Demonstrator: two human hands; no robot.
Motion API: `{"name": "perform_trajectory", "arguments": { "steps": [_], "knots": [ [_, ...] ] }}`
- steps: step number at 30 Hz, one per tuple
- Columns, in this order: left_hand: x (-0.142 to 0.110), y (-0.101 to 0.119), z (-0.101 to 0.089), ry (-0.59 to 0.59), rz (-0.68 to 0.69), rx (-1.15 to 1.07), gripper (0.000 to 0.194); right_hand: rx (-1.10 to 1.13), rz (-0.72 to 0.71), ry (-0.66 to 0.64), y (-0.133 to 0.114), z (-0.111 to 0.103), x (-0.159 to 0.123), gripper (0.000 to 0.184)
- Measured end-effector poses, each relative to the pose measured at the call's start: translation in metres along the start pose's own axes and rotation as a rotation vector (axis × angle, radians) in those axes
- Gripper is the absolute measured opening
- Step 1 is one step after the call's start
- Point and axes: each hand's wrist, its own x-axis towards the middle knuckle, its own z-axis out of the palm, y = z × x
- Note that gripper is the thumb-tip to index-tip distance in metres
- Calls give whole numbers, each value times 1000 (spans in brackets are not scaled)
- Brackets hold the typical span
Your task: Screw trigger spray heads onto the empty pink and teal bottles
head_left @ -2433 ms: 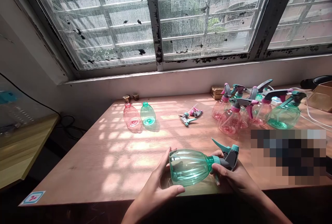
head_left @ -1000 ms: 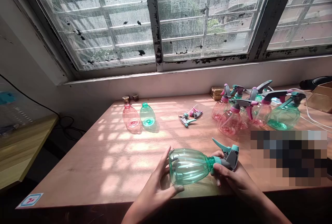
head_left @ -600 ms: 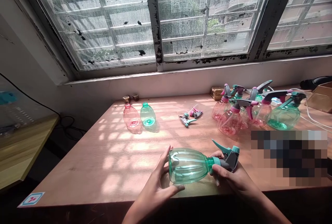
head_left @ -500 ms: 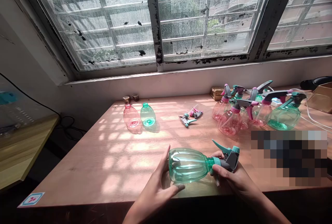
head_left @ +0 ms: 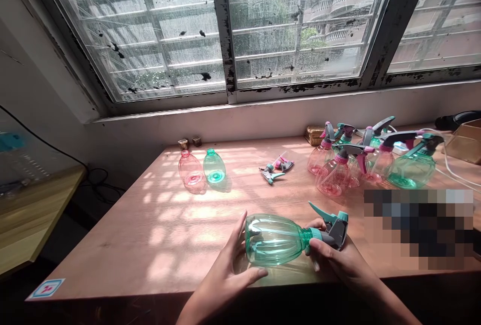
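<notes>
A clear green spray bottle (head_left: 276, 239) lies on its side in my hands, close to the table's front edge. Its base points left. The grey and teal trigger head (head_left: 334, 232) sits at the neck on the right, with the teal lever pointing up and left. My left hand (head_left: 227, 270) cups the base end, thumb below and fingers on the far side, partly hidden behind the bottle. My right hand (head_left: 341, 260) pinches the teal collar (head_left: 314, 235) between thumb and fingers. A pale tube shows inside the bottle.
Farther back stand a headless pink bottle (head_left: 190, 168) and a headless green bottle (head_left: 214, 167). Two loose trigger heads (head_left: 275, 168) lie mid-table. Several assembled spray bottles (head_left: 333, 177) crowd the right side, near a cardboard box (head_left: 464, 138) and white cables. A blurred patch (head_left: 421, 227) covers the right front.
The green spray bottle and its trigger head have shifted very slightly to the right. Both hands keep nearly the same hold. Everything else on the table stays put.
</notes>
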Motion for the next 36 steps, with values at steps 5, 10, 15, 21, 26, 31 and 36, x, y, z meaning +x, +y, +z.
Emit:
{"name": "perform_trajectory", "arguments": {
  "steps": [5,10,15,21,26,31,36],
  "knots": [
    [-1,-1,-3,0,-23,-18,87,-17,-11,14,-1,0,0,32],
    [1,4,0,-32,7,29,91,16,-3,23,-2,1,0,33],
    [-1,4,0,-21,0,-8,97,13,13,27,-3,1,0,35],
    [-2,2,-5,-33,-17,2,88,-3,4,12,-3,1,0,33],
    [-1,5,-2,-34,-6,32,93,28,6,14,-3,1,0,34],
    [-3,4,-3,23,-56,12,99,-12,-14,3,-2,0,0,32],
    [-2,5,-3,-13,-43,18,87,-13,-4,27,-2,2,0,34]
  ]
}}
